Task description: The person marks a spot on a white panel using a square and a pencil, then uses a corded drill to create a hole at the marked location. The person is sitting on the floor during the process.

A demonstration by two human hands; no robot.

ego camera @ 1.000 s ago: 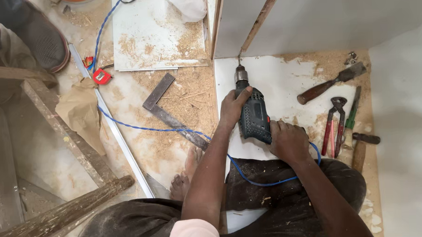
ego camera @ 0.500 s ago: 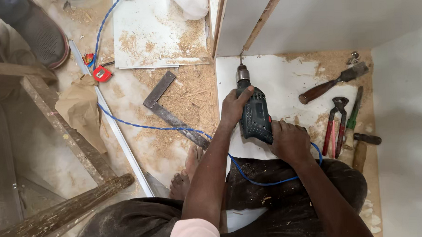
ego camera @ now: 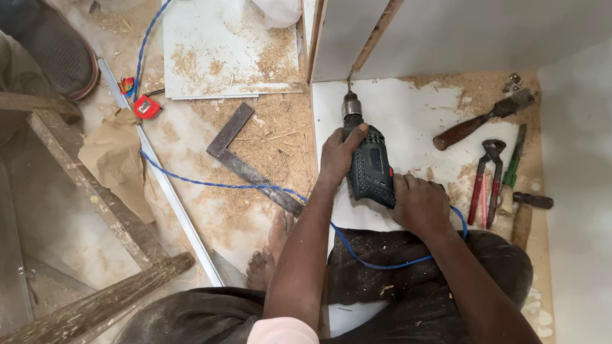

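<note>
In the head view, a dark green electric drill with a silver chuck lies with its long axis running nearly straight away from the person, tilted slightly to their left at the far end. Its bit points at the foot of an upright white panel with a wooden edge strip, and the rear of the body points back toward the person's lap. The drill sits over a flat white board dusted with sawdust on the floor.

The left hand wraps the drill's left flank just behind the chuck, its grip closed on the body, thumb laid across the top, forearm reaching forward from the lower middle. The right hand closes its grip on the drill's rear handle, knuckles up, wrist bent slightly inward. A blue cable loops from under this hand across the dark trousers.

Left of the left grip lies a metal try square on sawdust. Right of the right grip lie red-handled pincers, a wooden-handled chisel and a green-handled screwdriver. Further left sits a red tape measure.
</note>
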